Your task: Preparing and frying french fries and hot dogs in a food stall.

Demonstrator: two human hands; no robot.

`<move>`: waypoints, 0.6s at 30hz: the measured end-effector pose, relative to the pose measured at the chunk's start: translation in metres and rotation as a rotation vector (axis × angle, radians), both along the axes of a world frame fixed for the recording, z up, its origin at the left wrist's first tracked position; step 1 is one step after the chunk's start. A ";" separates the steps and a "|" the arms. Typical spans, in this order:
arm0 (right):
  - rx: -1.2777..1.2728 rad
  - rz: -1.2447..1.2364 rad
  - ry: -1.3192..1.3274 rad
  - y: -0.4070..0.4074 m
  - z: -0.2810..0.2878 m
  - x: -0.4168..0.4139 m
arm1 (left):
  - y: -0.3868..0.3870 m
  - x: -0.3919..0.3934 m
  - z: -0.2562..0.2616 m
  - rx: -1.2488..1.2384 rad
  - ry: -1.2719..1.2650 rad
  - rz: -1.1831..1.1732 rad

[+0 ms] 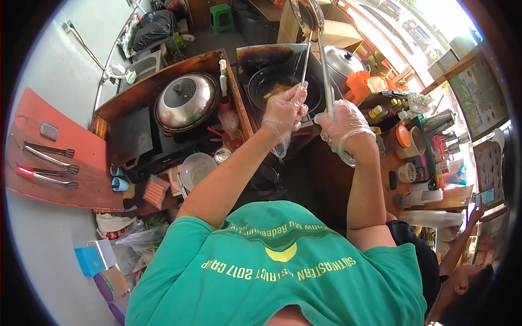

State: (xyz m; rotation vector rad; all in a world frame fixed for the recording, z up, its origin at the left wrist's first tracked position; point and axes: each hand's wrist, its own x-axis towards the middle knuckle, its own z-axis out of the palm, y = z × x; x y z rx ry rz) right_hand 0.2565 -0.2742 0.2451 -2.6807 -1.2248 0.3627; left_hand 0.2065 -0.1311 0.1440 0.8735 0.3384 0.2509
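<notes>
Both my hands wear clear plastic gloves and are raised over the front of the stove. My left hand (285, 108) grips the thin metal handle (306, 63) of a ladle or spoon. Around a thicker grey handle (326, 77) my right hand (346, 124) is closed. The two handles rise to a round strainer-like head (319, 21) at the top edge, partly cut off, where the utensils overlap and something brown shows. Below and left of them a dark wok (261, 91) holds oil and some golden food (278, 89); my left hand hides part of its near rim.
Left of the wok, a domed steel lid (187, 102) covers a pan beside a flat griddle (131, 132). Several tongs (51, 165) lie on the red board. A lidded pot (346, 60) and orange plastic bag (363, 87) stand right. Another person (461, 285) holds a phone at lower right.
</notes>
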 end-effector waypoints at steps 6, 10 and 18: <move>0.038 0.061 -0.041 -0.009 -0.001 0.001 | -0.004 -0.001 0.008 0.010 -0.024 -0.007; 0.041 0.112 -0.160 -0.009 -0.003 -0.002 | -0.005 0.001 -0.002 0.005 0.002 0.001; -0.017 0.008 0.143 0.005 -0.072 0.034 | -0.005 0.007 -0.061 -0.027 0.174 -0.019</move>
